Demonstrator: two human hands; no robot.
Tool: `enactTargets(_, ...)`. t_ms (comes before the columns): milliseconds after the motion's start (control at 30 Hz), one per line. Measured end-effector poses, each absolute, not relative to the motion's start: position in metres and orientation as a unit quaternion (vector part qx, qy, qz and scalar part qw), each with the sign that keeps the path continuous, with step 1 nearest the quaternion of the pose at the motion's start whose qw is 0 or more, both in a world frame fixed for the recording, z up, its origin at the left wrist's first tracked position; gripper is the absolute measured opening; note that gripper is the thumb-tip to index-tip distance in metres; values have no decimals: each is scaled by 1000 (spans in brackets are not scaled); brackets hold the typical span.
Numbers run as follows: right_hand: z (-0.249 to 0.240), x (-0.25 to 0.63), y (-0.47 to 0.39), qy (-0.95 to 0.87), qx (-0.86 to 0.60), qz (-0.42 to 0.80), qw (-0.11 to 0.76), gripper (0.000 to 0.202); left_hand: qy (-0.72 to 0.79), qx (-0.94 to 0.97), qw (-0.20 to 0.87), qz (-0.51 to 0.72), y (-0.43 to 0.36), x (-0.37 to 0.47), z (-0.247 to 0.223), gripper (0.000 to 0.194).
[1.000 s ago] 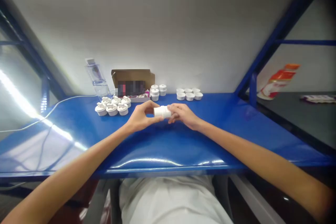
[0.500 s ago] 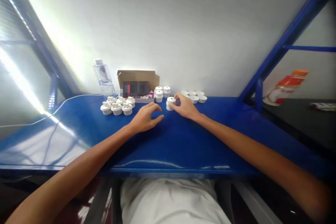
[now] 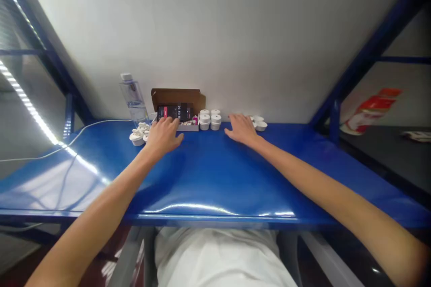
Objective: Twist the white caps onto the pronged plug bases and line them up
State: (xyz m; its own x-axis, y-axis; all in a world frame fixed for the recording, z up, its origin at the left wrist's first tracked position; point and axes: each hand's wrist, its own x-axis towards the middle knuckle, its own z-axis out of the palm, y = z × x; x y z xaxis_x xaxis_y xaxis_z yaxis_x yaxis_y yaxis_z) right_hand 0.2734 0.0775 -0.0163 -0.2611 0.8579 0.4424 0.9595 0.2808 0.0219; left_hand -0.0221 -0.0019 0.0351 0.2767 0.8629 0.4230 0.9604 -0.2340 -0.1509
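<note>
My left hand (image 3: 164, 135) reaches over the group of white round plastic pieces with raised parts on top (image 3: 136, 137), hiding most of them. Its thumb is stretched out to the side, and I see nothing held. At the shallow white cups (image 3: 260, 126), my right hand (image 3: 241, 128) has its fingers spread and covers some of the cups. Whether its fingertips touch one is hidden. Between the hands, several assembled white round pieces with a small hole on top (image 3: 215, 121) stand close together by the wall.
An open cardboard box (image 3: 178, 96) with a phone (image 3: 185, 110) showing a timer stands at the back. Beside it are a clear bottle (image 3: 134, 101) and a white cable (image 3: 97, 123). Blue frame posts (image 3: 334, 121) flank the blue table (image 3: 208, 175); a red-and-white package (image 3: 370, 112) lies right.
My right hand has let go of a white round piece, which now stands with the assembled group, and moved right to the cups. My left hand has moved left over the knobbed pieces.
</note>
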Motion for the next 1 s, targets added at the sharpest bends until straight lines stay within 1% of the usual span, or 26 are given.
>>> enactTargets(67, -21, 282, 73, -780, -585, -165, 147, 38, -621, -752, 200, -90, 2, -34, 38, 38)
enactTargets(100, -22, 284, 71, -782, -584, -161, 147, 36, -633, -745, 197, -76, 4, -39, 38, 38)
enactTargets(167, -22, 284, 67, -790, -574, -115, 182, 35, -644, -741, 184, -52, 7, -45, 38, 36)
enactTargets(233, -18, 281, 59, -793, -553, 6, 254, 36, -643, -745, 172, -43, 10, -46, 37, 35)
enactTargets(333, -12, 277, 41, -741, -499, 286, 347, 32, -607, -780, 133, -72, 12, -42, 34, 34)
enactTargets(400, -13, 278, 29, -687, -469, 420, 363, 29, -545, -828, 72, -110, 12, -36, 32, 31)
enactTargets(433, -15, 280, 25, -675, -462, 452, 357, 27, -504, -853, 32, -132, 11, -33, 31, 31)
enactTargets(467, -18, 283, 23, -674, -465, 457, 347, 24, -464, -873, -11, -153, 10, -29, 29, 32)
enactTargets(500, -21, 287, 21, -686, -475, 436, 337, 20, -428, -886, -54, -172, 8, -24, 28, 35)
enactTargets(567, -28, 294, 21, -718, -502, 343, 337, 15, -382, -892, -128, -206, 3, -14, 24, 42)
enactTargets(633, -31, 297, 21, -743, -500, 263, 360, 23, -365, -887, -158, -235, -1, -5, 18, 49)
enactTargets(667, -30, 298, 20, -755, -482, 253, 366, 31, -366, -883, -161, -247, -2, -2, 14, 51)
enactTargets(733, -25, 296, 14, -789, -425, 285, 340, 44, -381, -874, -165, -253, -3, 3, 7, 52)
enactTargets(800, -16, 292, 5, -822, -372, 318, 291, 52, -403, -864, -176, -245, -2, 6, 0, 53)
enactTargets(867, -8, 287, -7, -848, -336, 323, 252, 58, -415, -856, -190, -242, -2, 7, -4, 57)
enactTargets(1000, -1, 274, -33, -883, -273, 297, 238, 68, -409, -853, -198, -256, -2, 8, -5, 59)
